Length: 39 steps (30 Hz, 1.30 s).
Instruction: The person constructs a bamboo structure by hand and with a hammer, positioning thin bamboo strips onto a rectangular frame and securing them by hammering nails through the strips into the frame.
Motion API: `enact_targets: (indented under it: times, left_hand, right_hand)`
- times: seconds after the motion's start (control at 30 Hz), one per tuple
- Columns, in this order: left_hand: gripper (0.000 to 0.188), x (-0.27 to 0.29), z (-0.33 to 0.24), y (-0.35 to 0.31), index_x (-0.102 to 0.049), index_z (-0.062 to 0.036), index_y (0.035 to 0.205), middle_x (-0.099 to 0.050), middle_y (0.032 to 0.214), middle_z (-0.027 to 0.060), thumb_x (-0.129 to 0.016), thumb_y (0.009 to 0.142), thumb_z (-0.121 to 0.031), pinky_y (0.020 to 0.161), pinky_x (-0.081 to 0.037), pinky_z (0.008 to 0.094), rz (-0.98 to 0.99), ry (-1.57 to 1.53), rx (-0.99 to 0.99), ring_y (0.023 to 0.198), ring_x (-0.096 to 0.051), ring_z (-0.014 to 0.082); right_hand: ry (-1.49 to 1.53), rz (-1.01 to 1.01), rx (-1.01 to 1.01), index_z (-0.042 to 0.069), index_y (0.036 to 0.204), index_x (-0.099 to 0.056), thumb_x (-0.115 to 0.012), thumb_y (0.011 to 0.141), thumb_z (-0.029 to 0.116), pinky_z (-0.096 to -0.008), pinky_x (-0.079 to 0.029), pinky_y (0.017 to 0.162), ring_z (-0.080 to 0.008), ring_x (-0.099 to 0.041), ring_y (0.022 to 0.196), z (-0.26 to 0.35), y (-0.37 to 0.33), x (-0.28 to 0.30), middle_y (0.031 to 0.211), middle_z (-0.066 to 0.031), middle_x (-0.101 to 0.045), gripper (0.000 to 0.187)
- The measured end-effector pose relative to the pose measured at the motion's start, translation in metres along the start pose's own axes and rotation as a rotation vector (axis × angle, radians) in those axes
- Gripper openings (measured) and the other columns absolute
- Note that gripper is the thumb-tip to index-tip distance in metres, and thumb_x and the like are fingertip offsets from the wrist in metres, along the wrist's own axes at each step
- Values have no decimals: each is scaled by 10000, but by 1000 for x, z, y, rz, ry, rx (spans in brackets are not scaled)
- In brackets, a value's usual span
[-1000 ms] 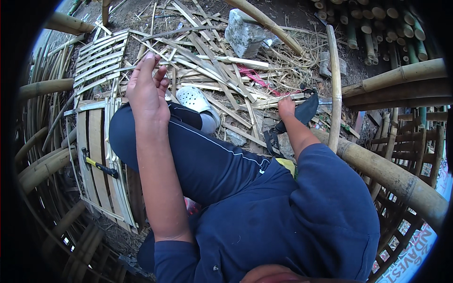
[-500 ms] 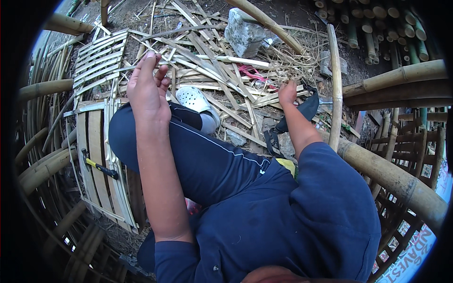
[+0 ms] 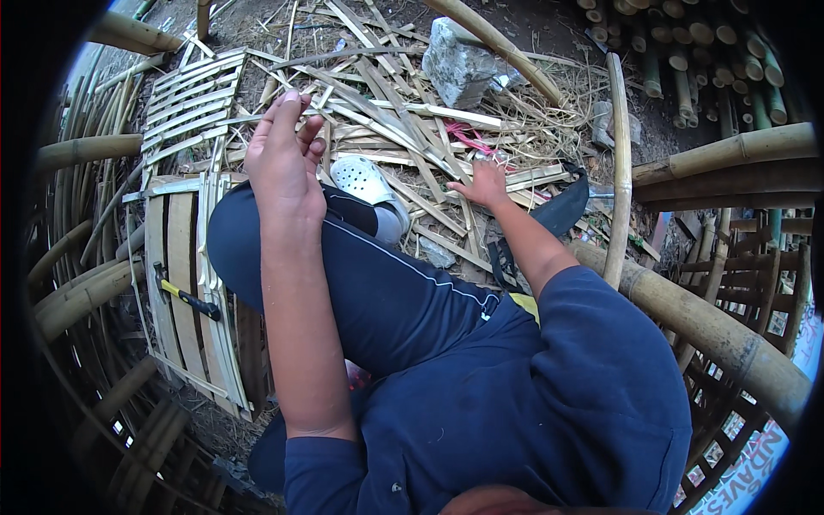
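Observation:
My left hand (image 3: 287, 159) is raised above my bent knee, thumb and forefinger close together and the other fingers curled. Whatever it may hold is too small to make out. My right hand (image 3: 485, 182) reaches down to the litter of split bamboo strips (image 3: 403, 129), thumb spread away from the fingers. Its fingertips are beside a pink plastic scrap (image 3: 463, 136) and hold nothing I can see. Left of my knee, a hammer (image 3: 190, 300) with a yellow and black handle lies on a slatted bamboo panel (image 3: 182, 223).
A slatted lattice (image 3: 190, 107) lies beyond the panel. Rocks (image 3: 463, 64) and a dark strap-like bag (image 3: 558, 206) lie ahead and right. An upright bamboo pole (image 3: 618, 163) and a thick bamboo rail (image 3: 712, 322) stand at my right. Stacked bamboo poles (image 3: 687, 51) are at the far right.
My right hand has shifted left, away from the dark bag toward the pink scrap, its thumb now spread. My left hand keeps nearly the same pose. The whole view has shifted slightly.

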<state>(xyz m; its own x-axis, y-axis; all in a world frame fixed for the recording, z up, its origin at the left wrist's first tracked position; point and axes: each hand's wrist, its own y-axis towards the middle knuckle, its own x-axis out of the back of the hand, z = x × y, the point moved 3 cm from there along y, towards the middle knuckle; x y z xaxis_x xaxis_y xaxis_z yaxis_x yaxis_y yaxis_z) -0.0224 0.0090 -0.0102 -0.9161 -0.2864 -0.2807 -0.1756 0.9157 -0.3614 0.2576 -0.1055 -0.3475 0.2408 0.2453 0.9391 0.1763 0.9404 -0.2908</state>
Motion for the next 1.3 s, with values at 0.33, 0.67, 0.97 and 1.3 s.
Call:
enact_targets:
  times: [0.33, 0.67, 0.97, 1.3]
  left_hand:
    - [201, -3, 0, -2, -650, -65, 1105, -704, 976, 13, -712, 953, -182, 594, -453, 195, -35, -8, 12, 755, -649, 74]
    - [208, -4, -3, -5, -665, -71, 1099, -710, 957, -1, -714, 955, -213, 606, -459, 193, -20, -25, 14, 763, -654, 64]
    - [298, -3, -1, -4, -633, -81, 1172, -682, 1014, 1, -745, 937, -225, 679, -470, 226, 6, -21, 36, 841, -636, 90]
    - [320, 4, -3, -7, -623, -84, 1194, -694, 1050, 12, -747, 931, -218, 682, -481, 233, -16, -19, 31, 838, -645, 87]
  right_hand:
    - [19, 158, -58, 16, 1072, -677, -668, 849, 136, -485, -531, 918, -358, -678, 1060, 17, 33, -12, 1071, -206, -715, 253]
    - [218, 8, -191, 19, 1164, -625, -714, 837, 107, -518, -524, 910, -435, -664, 1048, -20, 45, 53, 1092, -250, -699, 350]
    - [-17, 83, -253, -2, 1088, -749, -589, 843, 130, -457, -549, 934, -395, -693, 1093, 29, 39, 236, 1137, -240, -722, 321]
    - [-57, 50, -349, -37, 1093, -734, -563, 829, 160, -449, -528, 945, -402, -690, 1067, 43, -20, 361, 1085, -249, -723, 371]
